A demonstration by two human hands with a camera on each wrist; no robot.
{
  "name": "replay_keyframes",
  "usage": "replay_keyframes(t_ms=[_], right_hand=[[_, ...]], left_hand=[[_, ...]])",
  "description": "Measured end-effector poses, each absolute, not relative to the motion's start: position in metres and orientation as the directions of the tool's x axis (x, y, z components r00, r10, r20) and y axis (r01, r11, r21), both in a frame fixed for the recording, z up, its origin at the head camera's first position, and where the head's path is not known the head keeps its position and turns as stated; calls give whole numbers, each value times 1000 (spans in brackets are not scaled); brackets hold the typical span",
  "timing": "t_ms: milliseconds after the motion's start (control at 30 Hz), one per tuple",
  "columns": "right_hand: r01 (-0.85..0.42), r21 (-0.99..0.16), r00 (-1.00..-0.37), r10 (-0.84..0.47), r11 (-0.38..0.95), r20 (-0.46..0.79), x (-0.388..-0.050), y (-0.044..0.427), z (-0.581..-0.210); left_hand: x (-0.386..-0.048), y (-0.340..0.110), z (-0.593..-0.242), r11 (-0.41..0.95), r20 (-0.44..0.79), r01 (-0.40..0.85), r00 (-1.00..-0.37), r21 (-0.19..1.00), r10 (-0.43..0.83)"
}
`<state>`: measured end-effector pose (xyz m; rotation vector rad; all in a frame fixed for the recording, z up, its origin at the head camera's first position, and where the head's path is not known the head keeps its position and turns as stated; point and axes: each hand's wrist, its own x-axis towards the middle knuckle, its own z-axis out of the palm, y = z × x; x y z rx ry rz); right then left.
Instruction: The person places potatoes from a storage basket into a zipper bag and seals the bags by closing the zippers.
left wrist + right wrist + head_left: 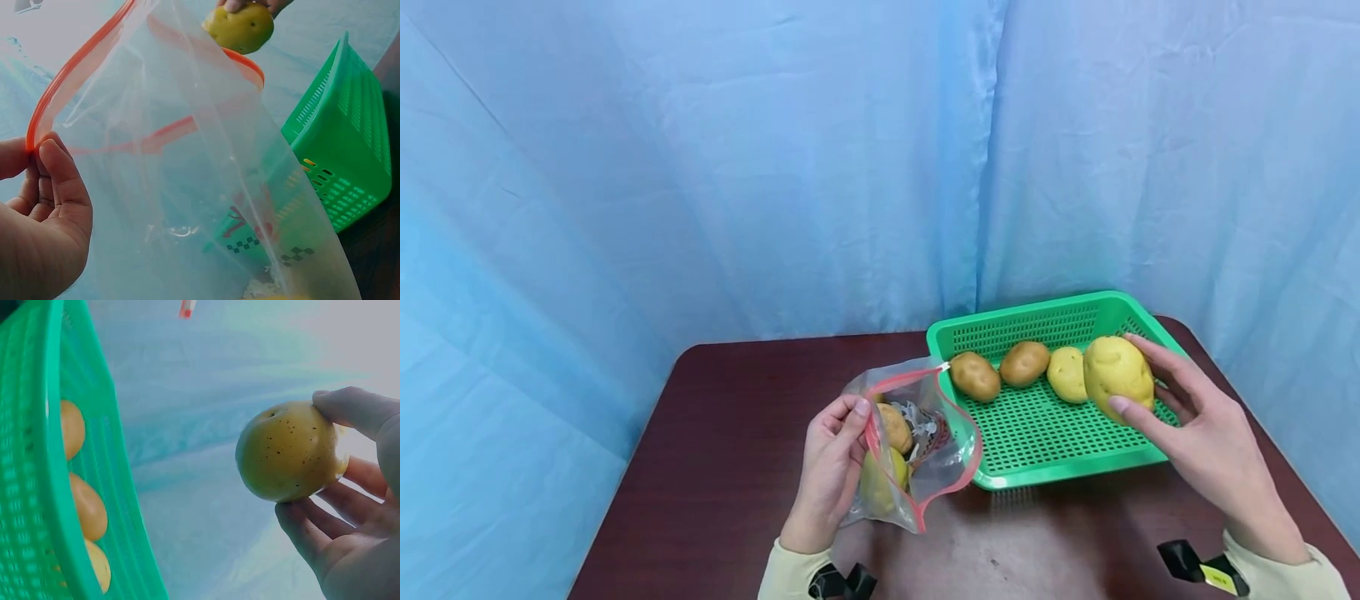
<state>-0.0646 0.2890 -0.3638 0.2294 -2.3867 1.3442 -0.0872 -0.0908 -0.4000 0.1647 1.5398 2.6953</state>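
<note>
left hand (827, 479) pinches bag (953, 454), right hand (1217, 446) potato (1114, 377); specks (290, 447): right wrist view, not head.

Head view downward, wrists' close, basket (1045, 432) shared

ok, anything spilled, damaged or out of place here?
Nothing stands out. Three potatoes sit in the green basket, the left grip pinches the open bag by its rim, and the right grip holds a lumpy yellow potato, pitted but without obvious damage. No spill shows.
</note>
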Motion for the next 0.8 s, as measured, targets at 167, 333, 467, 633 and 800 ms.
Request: replay_keyframes(t_ms=[167, 333, 467, 633, 800], right_hand=[[-392, -809, -889, 47, 438, 456, -58, 275, -360], [-477, -850, -866, 44, 223, 497, -54, 263, -360], [-526, -842, -845, 37, 123, 533, -53, 253, -360], [-547, -836, -835, 40, 46, 549, -53, 236, -363], [-606, -794, -795, 24, -47, 606, -54, 218, -371]], left_hand=[[-87, -91, -400, -515, 67, 19, -995, 857, 75], [-89, -89, -400, -514, 58, 12, -996, 858, 73], [-92, -88, -400, -520, 61, 12, -995, 854, 78], [-94, -87, -400, -537, 66, 15, -995, 844, 76], [-95, -86, -401, -533, 65, 12, -995, 846, 80]])
